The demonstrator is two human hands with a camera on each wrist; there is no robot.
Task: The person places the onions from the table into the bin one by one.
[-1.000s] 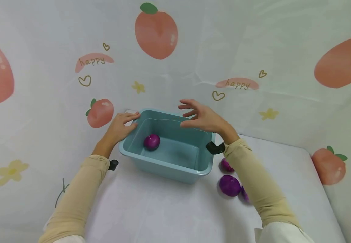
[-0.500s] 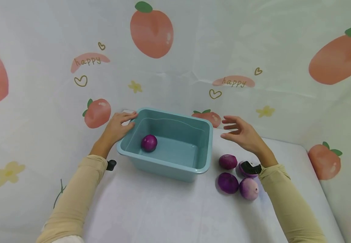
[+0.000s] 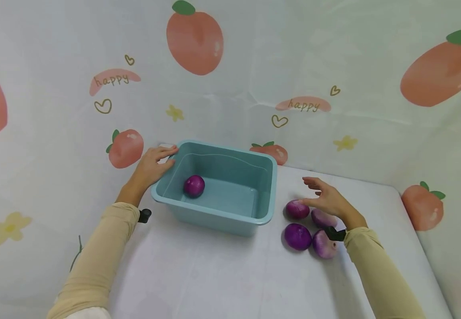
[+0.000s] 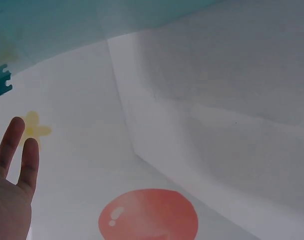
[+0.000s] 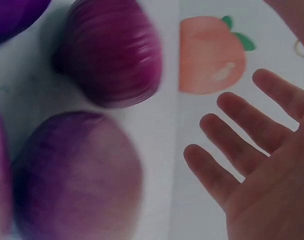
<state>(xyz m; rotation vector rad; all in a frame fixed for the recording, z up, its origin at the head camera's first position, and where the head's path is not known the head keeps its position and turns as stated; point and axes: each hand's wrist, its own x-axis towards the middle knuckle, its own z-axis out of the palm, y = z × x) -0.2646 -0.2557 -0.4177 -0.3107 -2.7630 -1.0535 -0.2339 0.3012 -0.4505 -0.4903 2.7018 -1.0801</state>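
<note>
A light blue plastic basin (image 3: pixel 230 149) stands on the white table, a purple onion (image 3: pixel 194 186) lying inside at its left end. My left hand (image 3: pixel 148 168) rests its fingertips at the basin's left rim; two straight fingers (image 4: pixel 28 165) show in the left wrist view. Right of the basin my right hand (image 3: pixel 328 201) hovers over a cluster of onions, fingers spread and thumb apart, holding nothing. Its thumb overlaps a reddish-purple onion (image 3: pixel 297 210) in the head view. Below the palm is a paler onion (image 5: pixel 79 175). A dark purple onion (image 3: pixel 297 237) and another pale one (image 3: pixel 323 246) lie nearer the front.
A white cloth backdrop (image 3: pixel 230 97) printed with fruit, hearts and flowers rises close behind the basin and along the sides. The white tabletop (image 3: pixel 214 274) stretches in front of the basin. A black strap mount (image 3: pixel 335 234) sits at the right wrist.
My right hand has swung from above the basin out to the right, then down over the onions. The left hand stays at the rim; the view has shifted slightly.
</note>
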